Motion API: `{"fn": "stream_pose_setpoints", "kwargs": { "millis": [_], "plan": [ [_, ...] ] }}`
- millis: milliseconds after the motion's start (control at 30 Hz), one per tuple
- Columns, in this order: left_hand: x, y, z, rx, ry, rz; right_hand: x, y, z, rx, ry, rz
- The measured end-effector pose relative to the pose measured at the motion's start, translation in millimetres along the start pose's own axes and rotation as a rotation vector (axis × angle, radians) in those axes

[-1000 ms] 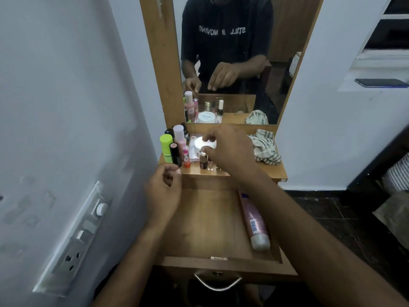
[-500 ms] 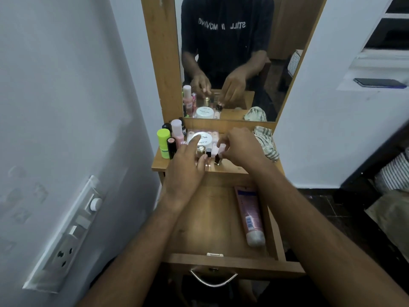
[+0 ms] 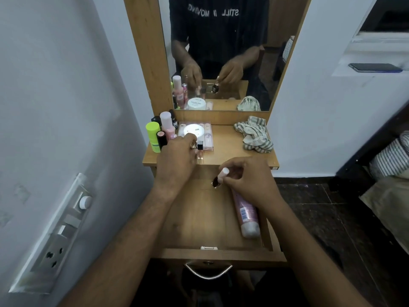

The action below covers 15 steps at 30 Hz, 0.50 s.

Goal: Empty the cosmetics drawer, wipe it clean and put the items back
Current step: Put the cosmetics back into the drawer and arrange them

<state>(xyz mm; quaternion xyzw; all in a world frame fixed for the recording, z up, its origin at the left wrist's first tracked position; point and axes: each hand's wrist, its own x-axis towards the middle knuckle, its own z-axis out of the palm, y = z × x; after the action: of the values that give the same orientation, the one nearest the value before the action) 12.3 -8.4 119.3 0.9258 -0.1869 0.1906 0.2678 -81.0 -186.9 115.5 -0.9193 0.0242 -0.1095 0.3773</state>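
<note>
The wooden drawer (image 3: 194, 220) stands pulled out below the dresser top (image 3: 228, 149). A pink tube (image 3: 245, 212) lies along the drawer's right side. My right hand (image 3: 250, 178) holds a small nail polish bottle (image 3: 220, 177) with a pale cap over the drawer's back end. My left hand (image 3: 177, 160) reaches onto the dresser top and its fingers pinch a small gold-topped bottle (image 3: 193, 145) among the cosmetics. Beside it stand a black-capped clear bottle (image 3: 200, 149), a round white jar (image 3: 194, 130), a green-capped bottle (image 3: 153, 136) and pink bottles (image 3: 168, 124).
A striped cloth (image 3: 254, 135) lies crumpled on the right of the dresser top. A mirror (image 3: 221, 52) rises behind it. The left wall carries a switch and socket panel (image 3: 57, 235). A phone (image 3: 374, 67) rests on a ledge at right. The drawer handle (image 3: 208, 272) faces me.
My right hand has lifted a small nail polish bottle off the dresser top and brought it back over the drawer. My left hand stays at the small bottles on the top.
</note>
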Motion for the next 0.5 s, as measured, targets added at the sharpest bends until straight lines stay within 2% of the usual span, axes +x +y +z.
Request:
{"fn": "stream_pose_setpoints", "kwargs": {
  "millis": [100,267,433,500],
  "plan": [
    [-10,-7,-19,-0.063,0.061,-0.004,-6,-1,16,0.089,0.012,0.027],
    [-40,-37,-67,-0.229,0.116,-0.135,7,-12,64,0.224,0.015,0.074],
    [-67,-71,-63,-0.233,0.061,-0.271,25,-20,128,0.233,-0.038,0.150],
    [-74,-78,-53,-0.217,0.006,-0.273,32,-19,152,0.248,-0.050,0.189]
  ]
}}
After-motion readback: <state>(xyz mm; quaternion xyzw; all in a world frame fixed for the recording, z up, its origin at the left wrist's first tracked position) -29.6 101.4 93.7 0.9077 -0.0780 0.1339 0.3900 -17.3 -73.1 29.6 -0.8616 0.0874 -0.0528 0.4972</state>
